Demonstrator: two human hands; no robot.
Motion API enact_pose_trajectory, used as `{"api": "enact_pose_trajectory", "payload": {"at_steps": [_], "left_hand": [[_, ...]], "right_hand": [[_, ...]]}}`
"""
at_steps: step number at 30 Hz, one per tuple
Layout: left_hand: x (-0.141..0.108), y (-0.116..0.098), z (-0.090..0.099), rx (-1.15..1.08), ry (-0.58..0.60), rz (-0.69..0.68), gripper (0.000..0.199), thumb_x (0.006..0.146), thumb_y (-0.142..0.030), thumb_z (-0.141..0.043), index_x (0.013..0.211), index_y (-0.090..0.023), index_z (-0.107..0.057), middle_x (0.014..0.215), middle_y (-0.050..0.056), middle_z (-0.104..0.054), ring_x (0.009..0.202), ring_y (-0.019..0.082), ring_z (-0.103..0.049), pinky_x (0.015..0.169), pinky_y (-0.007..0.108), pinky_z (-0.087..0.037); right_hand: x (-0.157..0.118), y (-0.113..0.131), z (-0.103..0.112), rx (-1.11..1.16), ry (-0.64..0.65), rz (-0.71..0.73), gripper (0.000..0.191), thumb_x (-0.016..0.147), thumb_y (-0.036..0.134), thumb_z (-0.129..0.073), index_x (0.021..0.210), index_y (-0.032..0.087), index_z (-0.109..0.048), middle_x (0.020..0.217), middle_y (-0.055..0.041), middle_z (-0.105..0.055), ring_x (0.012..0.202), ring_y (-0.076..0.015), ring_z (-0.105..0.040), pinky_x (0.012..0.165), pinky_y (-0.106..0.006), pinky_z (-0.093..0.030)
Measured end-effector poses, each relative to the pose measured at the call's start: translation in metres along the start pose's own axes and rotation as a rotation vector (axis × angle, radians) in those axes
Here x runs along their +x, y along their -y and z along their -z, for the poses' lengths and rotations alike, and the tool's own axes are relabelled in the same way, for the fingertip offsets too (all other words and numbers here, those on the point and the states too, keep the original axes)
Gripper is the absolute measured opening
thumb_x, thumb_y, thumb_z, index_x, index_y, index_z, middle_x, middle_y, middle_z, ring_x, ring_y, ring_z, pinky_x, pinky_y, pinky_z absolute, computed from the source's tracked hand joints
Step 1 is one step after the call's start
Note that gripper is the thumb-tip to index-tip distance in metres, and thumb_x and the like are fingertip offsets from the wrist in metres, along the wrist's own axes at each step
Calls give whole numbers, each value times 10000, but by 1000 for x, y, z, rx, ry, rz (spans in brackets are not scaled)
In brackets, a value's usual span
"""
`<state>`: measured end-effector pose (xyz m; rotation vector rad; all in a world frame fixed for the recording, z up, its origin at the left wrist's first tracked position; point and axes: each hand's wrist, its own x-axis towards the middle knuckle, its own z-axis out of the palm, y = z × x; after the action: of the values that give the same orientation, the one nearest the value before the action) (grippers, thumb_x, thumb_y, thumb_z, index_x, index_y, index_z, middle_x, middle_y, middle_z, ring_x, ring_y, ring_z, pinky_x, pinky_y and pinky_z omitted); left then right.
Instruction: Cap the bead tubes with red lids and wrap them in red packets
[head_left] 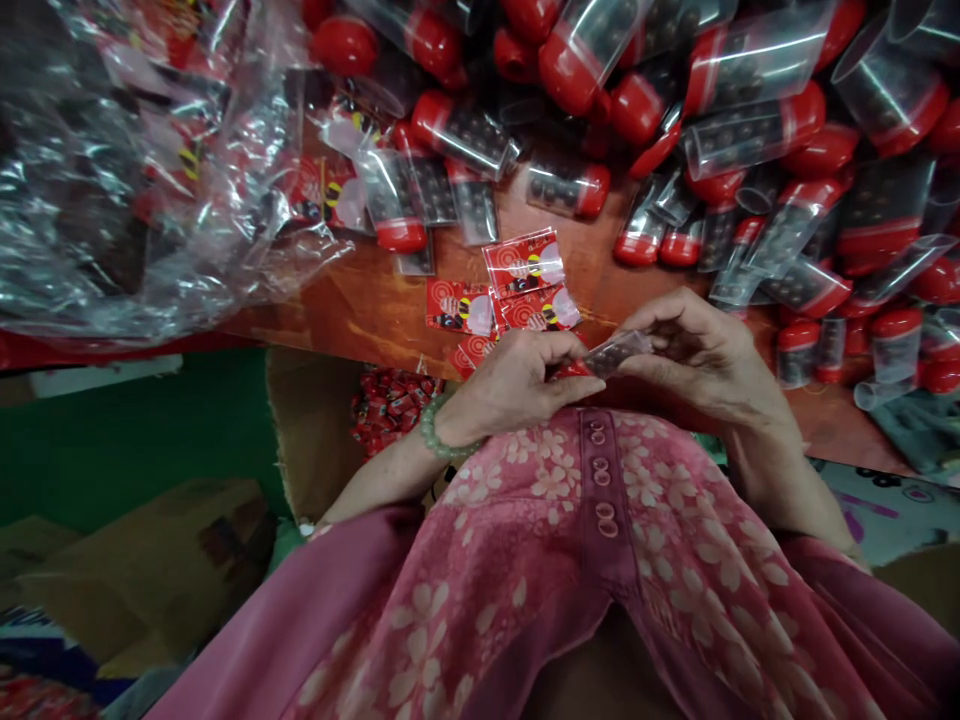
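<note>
Between my two hands is a small clear tube (pixel 619 351) with a red end and dark beads inside. My left hand (pixel 517 385), a green bead bracelet (pixel 435 430) on its wrist, is closed around the red end. The thumb and fingers of my right hand (pixel 701 355) pinch the clear end. Just beyond my left hand, several printed red cards (pixel 525 265) with a yellow and black figure lie overlapping on the reddish-brown table (pixel 352 300).
Many red-capped clear tubes (pixel 750 135) of dark beads are heaped across the back and right. A crumpled clear plastic bag (pixel 172 180) covers the left. Below the table edge, a cardboard box (pixel 311 430) holds a pile of small red packaged pieces (pixel 390 405).
</note>
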<state>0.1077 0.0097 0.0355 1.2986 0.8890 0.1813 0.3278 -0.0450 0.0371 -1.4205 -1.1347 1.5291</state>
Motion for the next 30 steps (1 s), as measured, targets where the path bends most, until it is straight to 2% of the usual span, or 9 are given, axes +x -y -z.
{"api": "enact_pose_trajectory", "payload": {"at_steps": [6, 11, 13, 16, 18, 20, 23, 26, 30], "left_hand": [[-2, 1, -4, 109, -66, -20, 269, 834, -426, -750, 853, -158, -750, 719, 5, -714, 654, 126, -600, 660, 242, -468], [-5, -3, -1, -6, -37, -4, 255, 813, -405, -793, 888, -162, -771, 826, 38, -777, 765, 169, -695, 751, 272, -534], [-7, -7, 6, -104, -83, -8, 358, 787, -431, -828, 1025, -169, -774, 923, 57, -800, 848, 195, -731, 810, 296, -558], [-11, -9, 20, -355, -213, -45, 626, 718, -553, -868, 1224, -213, -725, 1104, 97, -793, 1044, 265, -752, 898, 361, -588], [-12, -5, 23, -493, -289, -109, 753, 619, -615, -910, 1245, -243, -715, 1168, 106, -774, 1157, 311, -729, 947, 401, -595], [-10, 3, 17, -548, -305, -166, 773, 556, -598, -950, 1210, -252, -726, 1167, 98, -771, 1214, 324, -707, 1004, 420, -590], [-3, 15, -5, -568, -256, -191, 555, 694, -569, -889, 1111, -229, -752, 1129, 93, -785, 1248, 298, -691, 1095, 433, -558], [4, 21, -22, -611, -299, -215, 366, 845, -525, -781, 1053, -223, -772, 1171, 88, -789, 1274, 266, -679, 1113, 411, -549], [10, 19, -25, -706, -350, -185, 373, 902, -537, -711, 1077, -216, -783, 1269, 111, -766, 1235, 272, -708, 993, 379, -609]], "right_hand": [[2, 2, -2, 99, 4, -59, 236, 805, 242, -845, 966, 240, -672, 848, 27, -769, 721, -124, -739, 671, -242, -609], [0, 0, -7, 40, 31, -28, 236, 807, 300, -851, 937, 242, -664, 818, 31, -746, 686, -114, -702, 631, -235, -588], [1, -1, -7, 64, -13, -20, 279, 787, 343, -873, 924, 248, -648, 801, 34, -733, 666, -112, -689, 625, -235, -588], [5, -3, -10, 196, -142, -42, 403, 767, 450, -882, 946, 269, -570, 784, 55, -716, 619, -117, -697, 601, -241, -605], [9, -5, -15, 291, -191, -49, 452, 773, 496, -866, 956, 276, -517, 745, 75, -691, 603, -125, -715, 593, -241, -616], [13, -7, -21, 372, -187, -46, 483, 769, 509, -866, 966, 277, -490, 724, 84, -684, 629, -141, -745, 607, -243, -629], [18, -10, -32, 463, -161, -58, 508, 752, 498, -881, 1027, 273, -518, 824, 58, -745, 685, -143, -767, 656, -253, -653], [19, -12, -40, 476, -130, -90, 456, 776, 492, -867, 1052, 252, -595, 949, 16, -787, 749, -135, -770, 737, -275, -671], [17, -13, -45, 370, -35, -129, 389, 824, 518, -823, 1015, 222, -659, 898, -14, -799, 765, -154, -777, 759, -293, -660]]}}
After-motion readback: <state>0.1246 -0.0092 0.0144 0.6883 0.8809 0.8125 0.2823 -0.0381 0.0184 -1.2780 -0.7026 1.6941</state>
